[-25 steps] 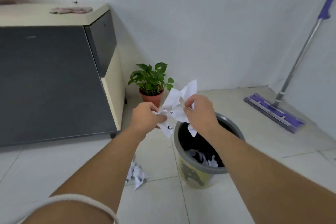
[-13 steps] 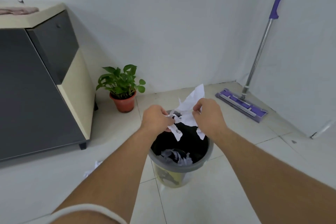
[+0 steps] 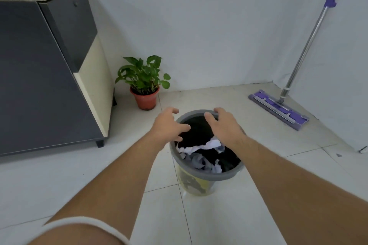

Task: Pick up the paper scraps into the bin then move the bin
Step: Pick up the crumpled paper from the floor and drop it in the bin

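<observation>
A round bin (image 3: 229,173) with a grey rim, a black liner and a yellow patterned body stands on the tiled floor at centre. Crumpled white paper scraps (image 3: 201,153) lie inside it. My left hand (image 3: 169,125) hovers over the bin's left rim, fingers spread, holding nothing. Over the far right part of the opening is my right hand (image 3: 223,125), also spread and empty. A white band circles my left forearm near the bottom edge.
A potted green plant (image 3: 144,83) in a terracotta pot stands by the back wall. A dark grey and cream cabinet (image 3: 49,69) fills the left. A purple flat mop (image 3: 278,106) leans in the right corner. White tiled floor surrounds the bin.
Both hands held a crumpled white paper above the bin; now they are spread and empty, and the paper lies inside the bin. The view has shifted; the floor scrap seen earlier is out of sight.
</observation>
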Demonstrator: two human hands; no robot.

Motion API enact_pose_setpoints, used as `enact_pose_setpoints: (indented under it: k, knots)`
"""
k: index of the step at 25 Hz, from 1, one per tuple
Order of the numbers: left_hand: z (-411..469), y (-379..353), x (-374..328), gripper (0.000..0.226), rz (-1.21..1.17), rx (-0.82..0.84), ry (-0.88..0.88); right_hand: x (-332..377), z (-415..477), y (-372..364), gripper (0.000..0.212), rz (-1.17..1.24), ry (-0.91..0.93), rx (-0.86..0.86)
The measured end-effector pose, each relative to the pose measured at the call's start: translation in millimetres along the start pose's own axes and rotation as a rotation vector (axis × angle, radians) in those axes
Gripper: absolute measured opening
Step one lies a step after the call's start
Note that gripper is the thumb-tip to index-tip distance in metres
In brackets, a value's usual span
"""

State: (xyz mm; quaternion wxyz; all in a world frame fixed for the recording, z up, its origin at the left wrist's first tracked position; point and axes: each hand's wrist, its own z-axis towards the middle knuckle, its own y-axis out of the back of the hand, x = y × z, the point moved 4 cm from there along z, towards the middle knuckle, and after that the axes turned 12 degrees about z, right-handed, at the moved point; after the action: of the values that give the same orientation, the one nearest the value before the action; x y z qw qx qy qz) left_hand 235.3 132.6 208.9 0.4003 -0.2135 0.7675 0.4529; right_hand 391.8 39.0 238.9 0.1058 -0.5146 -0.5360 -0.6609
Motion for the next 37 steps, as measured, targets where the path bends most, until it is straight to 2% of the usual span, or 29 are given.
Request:
enact_pose_setpoints:
  k: [4, 7, 11, 16, 20, 25, 27, 29, 32, 34, 37]
  knots:
    - [0, 66, 70, 0.076, 0.167, -0.237, 0.043, 33, -5, -64, 0.052, 0.129, 0.117, 0.055]
    - [-9, 96, 134, 0.085, 0.303, -0.256, 0.143, 55, -12, -127, 0.048, 0.202, 0.234, 0.084]
    - [-18, 104, 225, 0.107, 0.524, -0.116, 0.297, 52, -17, -218, 0.047, 0.194, 0.277, 0.208]
    - [-25, 87, 300, 0.121, 0.782, 0.074, 0.333, -15, -22, -303, 0.06, 0.074, 0.125, 0.372]
    - [-14, 71, 325, 0.126, 0.9, 0.209, 0.302, -60, -31, -346, 0.076, -0.037, 0.031, 0.488]
    - [-6, 50, 336, 0.131, 0.966, 0.295, 0.271, -88, -40, -376, 0.1, -0.049, -0.011, 0.608]
    - [-5, 39, 341, 0.124, 0.969, 0.296, 0.235, -97, -45, -384, 0.109, -0.087, -0.031, 0.635]
    - [-5, 29, 346, 0.1, 0.919, 0.248, 0.198, -102, -51, -389, 0.104, -0.127, -0.03, 0.623]
    - [-11, 14, 349, 0.062, 0.801, 0.178, 0.148, -106, -57, -392, 0.089, -0.155, 0.006, 0.656]
    - [-13, 5, 348, 0.045, 0.733, 0.168, 0.092, -109, -60, -389, 0.071, -0.138, 0.012, 0.68]
    - [-16, 9, 337, 0.024, 0.635, 0.084, 0.052, -104, -62, -378, 0.047, -0.072, 0.04, 0.619]
